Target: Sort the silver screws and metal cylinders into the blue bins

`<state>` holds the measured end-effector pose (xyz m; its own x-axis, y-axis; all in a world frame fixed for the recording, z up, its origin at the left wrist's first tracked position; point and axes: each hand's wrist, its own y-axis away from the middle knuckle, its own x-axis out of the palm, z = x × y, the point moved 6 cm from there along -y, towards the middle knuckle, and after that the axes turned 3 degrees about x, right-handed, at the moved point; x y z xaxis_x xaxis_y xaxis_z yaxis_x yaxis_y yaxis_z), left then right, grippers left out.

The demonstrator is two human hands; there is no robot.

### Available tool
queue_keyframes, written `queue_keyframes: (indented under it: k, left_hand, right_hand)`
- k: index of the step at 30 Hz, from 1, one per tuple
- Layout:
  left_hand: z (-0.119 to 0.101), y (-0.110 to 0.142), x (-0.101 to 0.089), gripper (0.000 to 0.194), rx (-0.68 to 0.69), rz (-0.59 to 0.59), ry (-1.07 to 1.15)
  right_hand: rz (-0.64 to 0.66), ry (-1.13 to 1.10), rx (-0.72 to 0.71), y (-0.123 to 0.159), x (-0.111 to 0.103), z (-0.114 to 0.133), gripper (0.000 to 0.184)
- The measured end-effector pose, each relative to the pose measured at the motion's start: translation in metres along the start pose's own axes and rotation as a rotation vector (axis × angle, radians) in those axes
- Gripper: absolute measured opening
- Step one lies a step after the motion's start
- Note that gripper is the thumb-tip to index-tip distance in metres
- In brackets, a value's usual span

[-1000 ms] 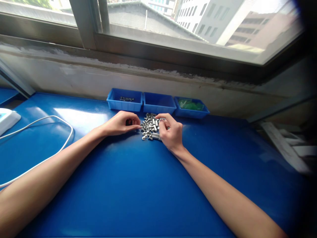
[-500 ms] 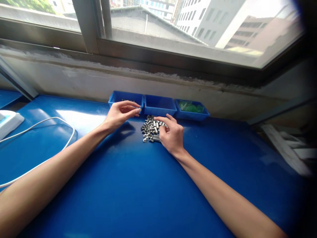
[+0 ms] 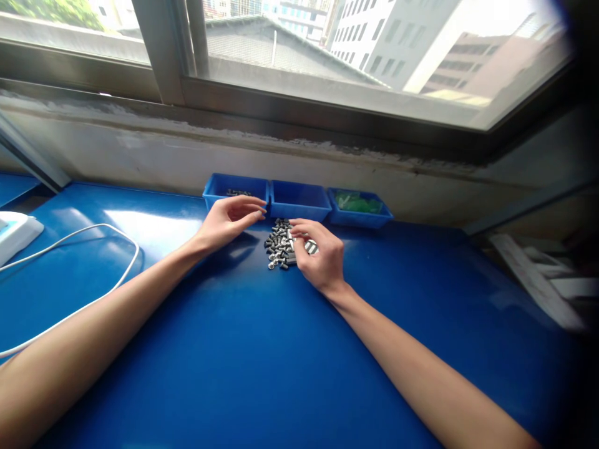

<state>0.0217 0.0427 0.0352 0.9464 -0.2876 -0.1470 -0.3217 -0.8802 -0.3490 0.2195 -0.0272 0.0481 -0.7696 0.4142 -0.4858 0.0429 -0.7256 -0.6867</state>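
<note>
My left hand [image 3: 229,219] hovers at the front of the left blue bin [image 3: 213,187], its thumb and fingers a little apart with nothing visible between them. A heap of small metal screws and silver standoff-like pieces [image 3: 279,242] lies on the blue table in front of the bins. Over the right side of this heap, my right hand [image 3: 324,254] curls, thumb and index fingertips close together among the pieces. Whether a piece sits between those fingertips is too small to make out. Part of the heap is hidden behind this hand.
Dark small parts [image 3: 238,193] lie in the left bin. Beside it stand a middle blue bin [image 3: 299,209] and a right bin [image 3: 362,218] holding green pieces [image 3: 358,202]. A white cable [image 3: 135,255] loops across the left, near a white device [image 3: 19,234]. A window rises behind.
My left hand's thumb and fingers have parted slightly, near the left bin. On the heap, my right thumb and index finger have drawn closer together. The view has shifted slightly.
</note>
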Motion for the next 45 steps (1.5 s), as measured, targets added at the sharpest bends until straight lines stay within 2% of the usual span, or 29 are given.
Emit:
queue_keyframes:
  k: [2, 5, 9, 14, 20, 24, 30, 34, 37, 41, 43, 45]
  left_hand:
    - [-0.002, 0.002, 0.005, 0.033, 0.058, 0.083, -0.169]
    - [-0.009, 0.006, 0.013, 0.023, 0.188, 0.204, -0.404]
    - [-0.014, 0.010, 0.022, 0.020, 0.267, 0.309, -0.499]
    - [-0.011, 0.011, 0.023, 0.019, 0.274, 0.330, -0.517]
    - [-0.008, 0.011, 0.022, 0.015, 0.279, 0.324, -0.537]
    - [-0.006, 0.010, 0.022, 0.016, 0.258, 0.321, -0.528]
    - [0.001, 0.007, 0.012, 0.025, 0.080, 0.237, -0.251]
    - [0.002, 0.005, 0.006, 0.033, 0.012, 0.166, -0.122]
    - [0.003, 0.003, -0.001, 0.037, 0.007, 0.044, -0.103]
    - [0.005, 0.001, -0.016, 0.048, 0.049, -0.201, -0.058]
    - [0.007, 0.001, -0.020, 0.058, 0.056, -0.256, -0.010]
    - [0.010, 0.001, -0.020, 0.068, 0.043, -0.261, 0.049]
  right_hand:
    - [-0.015, 0.024, -0.034, 0.000, 0.000, 0.000, 0.027]
    - [-0.016, 0.048, -0.034, 0.000, 0.001, -0.003, 0.031]
    - [-0.016, -0.023, 0.051, -0.001, 0.001, -0.008, 0.033]
    - [-0.005, -0.077, 0.075, -0.001, 0.001, -0.006, 0.031]
    - [-0.031, 0.039, 0.011, 0.000, -0.001, -0.005, 0.033]
    - [-0.060, 0.034, 0.001, 0.000, -0.002, -0.004, 0.030]
    - [-0.043, -0.011, -0.075, 0.000, -0.002, 0.002, 0.031]
    - [-0.004, -0.012, -0.089, 0.001, 0.001, 0.001, 0.031]
    - [0.020, 0.005, -0.086, 0.001, 0.003, 0.001, 0.028]
    - [0.049, 0.015, -0.097, 0.000, 0.005, 0.002, 0.027]
    - [0.052, 0.009, -0.108, 0.000, 0.006, 0.002, 0.028]
    - [0.048, 0.002, -0.109, 0.000, 0.007, 0.001, 0.027]
